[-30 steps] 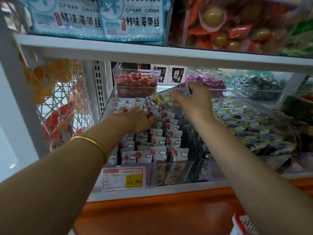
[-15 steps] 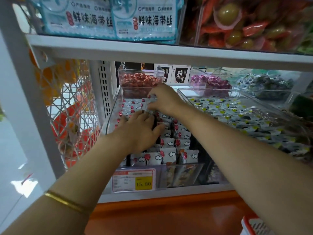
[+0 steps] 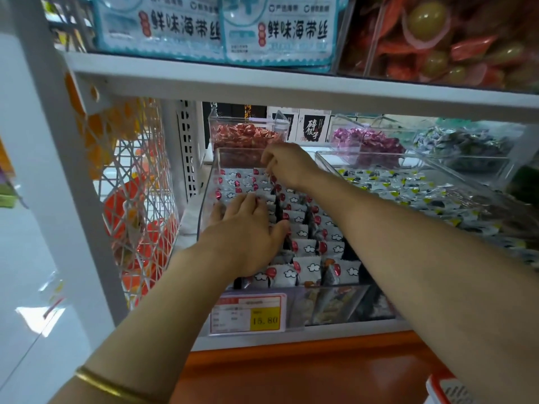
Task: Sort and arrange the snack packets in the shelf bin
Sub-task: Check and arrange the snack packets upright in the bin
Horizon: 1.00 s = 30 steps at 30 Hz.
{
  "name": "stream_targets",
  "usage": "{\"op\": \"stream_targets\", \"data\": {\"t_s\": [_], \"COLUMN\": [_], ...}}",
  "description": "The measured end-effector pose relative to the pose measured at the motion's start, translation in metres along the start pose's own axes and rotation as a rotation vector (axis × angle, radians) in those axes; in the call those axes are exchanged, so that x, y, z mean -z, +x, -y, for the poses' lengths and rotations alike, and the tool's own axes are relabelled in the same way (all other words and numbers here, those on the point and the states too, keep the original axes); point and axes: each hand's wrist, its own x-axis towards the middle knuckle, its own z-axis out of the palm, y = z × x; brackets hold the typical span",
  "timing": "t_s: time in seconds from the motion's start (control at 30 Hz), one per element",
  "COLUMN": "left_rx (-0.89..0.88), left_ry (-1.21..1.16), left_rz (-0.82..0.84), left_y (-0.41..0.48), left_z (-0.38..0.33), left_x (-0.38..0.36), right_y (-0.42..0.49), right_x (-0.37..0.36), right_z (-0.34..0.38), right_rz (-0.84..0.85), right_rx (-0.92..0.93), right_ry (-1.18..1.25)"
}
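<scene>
1. step in hand, as i judge: straightening the files of snack packets [image 3: 303,247] in the shelf bin [image 3: 205,199]; they stand upright beneath and just ahead of both hands
2. left hand [image 3: 248,237] lies flat, fingers [image 3: 248,202] straight and slightly spread, pressing on the left files; it grips nothing
3. right hand [image 3: 288,167] is at the bin's far end, fingers [image 3: 267,161] curled down into the back row; i cannot tell whether they pinch a packet
4. next move likely calls for seating that back row upright under the right fingertips while the left fingers brace the files; a light push, lest neighbours topple
</scene>
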Motion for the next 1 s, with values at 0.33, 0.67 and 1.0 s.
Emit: {"op": "stream_targets", "data": {"t_s": [0.33,0.67,1.0], "left_rx": [0.0,0.072,0.114], "left_ry": [-0.086,-0.445,-1.068], "left_rz": [-0.056,-0.39,-0.465], "left_y": [-0.002,-0.017,-0.048], "left_z": [-0.002,-0.01,-0.021], "left_x": [0.003,0.017,0.017], "right_y": [0.011,-0.088,-0.175], "right_x": [-0.014,0.032,0.046], "right_z": [0.009,0.014,0.02], "right_rz": [-0.131,-0.526,-0.451], "right_rx": [-0.018,-0.186,-0.296], "right_ry": [-0.067,0.691,1.26]}}
